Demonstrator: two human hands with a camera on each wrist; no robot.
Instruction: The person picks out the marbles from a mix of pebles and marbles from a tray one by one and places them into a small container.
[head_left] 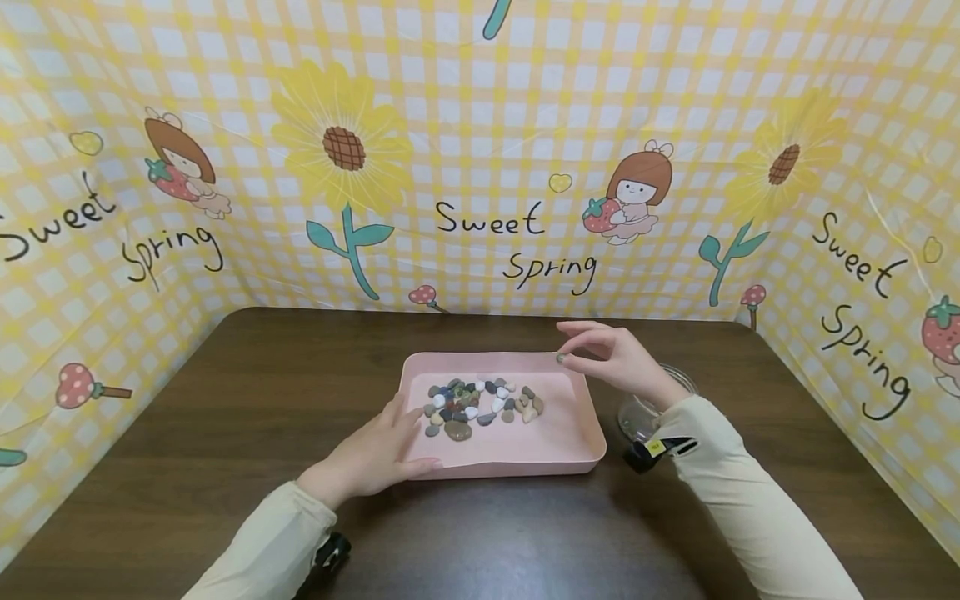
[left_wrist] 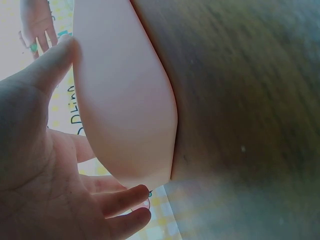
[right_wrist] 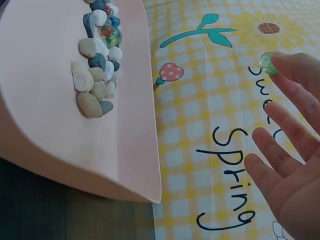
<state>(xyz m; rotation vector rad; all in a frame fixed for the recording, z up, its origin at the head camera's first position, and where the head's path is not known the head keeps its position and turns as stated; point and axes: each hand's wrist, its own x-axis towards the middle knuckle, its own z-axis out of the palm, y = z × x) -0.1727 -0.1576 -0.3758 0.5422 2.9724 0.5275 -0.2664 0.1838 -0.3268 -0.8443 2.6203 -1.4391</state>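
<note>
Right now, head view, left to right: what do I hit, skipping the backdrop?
Left hand → stones → green marble → clear glass jar.

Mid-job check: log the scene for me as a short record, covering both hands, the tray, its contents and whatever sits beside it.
Right hand: pinches a green glass marble, near the tray's far right corner
Left hand: touches the tray's left end and near rim
Tray: pink, rectangular
Contents: mixed pebbles and some glass marbles; right end bare
Beside tray: clear glass jar on the right, partly hidden by the right wrist
Surface: dark wooden table
</note>
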